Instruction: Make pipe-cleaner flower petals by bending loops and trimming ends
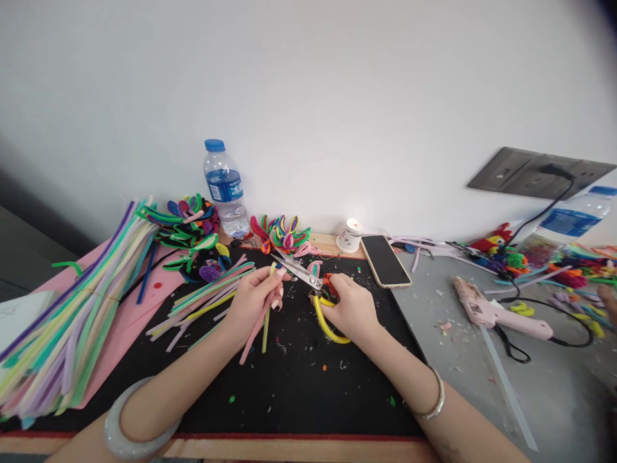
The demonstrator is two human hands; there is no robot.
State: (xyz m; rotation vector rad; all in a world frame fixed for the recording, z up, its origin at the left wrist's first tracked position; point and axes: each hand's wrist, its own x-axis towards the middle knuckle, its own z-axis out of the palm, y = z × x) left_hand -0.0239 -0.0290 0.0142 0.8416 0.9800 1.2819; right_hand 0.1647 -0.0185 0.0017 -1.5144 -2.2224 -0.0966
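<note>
In the middle of the black mat [299, 399], my left hand [255, 302] pinches a few pipe cleaners; a pink one [251, 341] and a yellow-green one [266, 331] hang below the fingers. My right hand [351, 305] grips scissors [331, 325] with yellow and orange handles. The blades point up and left, parted, with their tips just above my left fingertips. Whether they touch a pipe cleaner is too small to tell. Loose cut pipe cleaners [207, 302] lie left of my left hand.
A long pipe cleaner bundle [81, 308] lies at left. Along the wall stand a water bottle [225, 190], colourful fuzzy flowers [282, 235] and a paper cup [349, 236]. A phone [385, 260] lies near a pink glue gun [501, 315] with a black cord. Part of another person's hand shows at far right.
</note>
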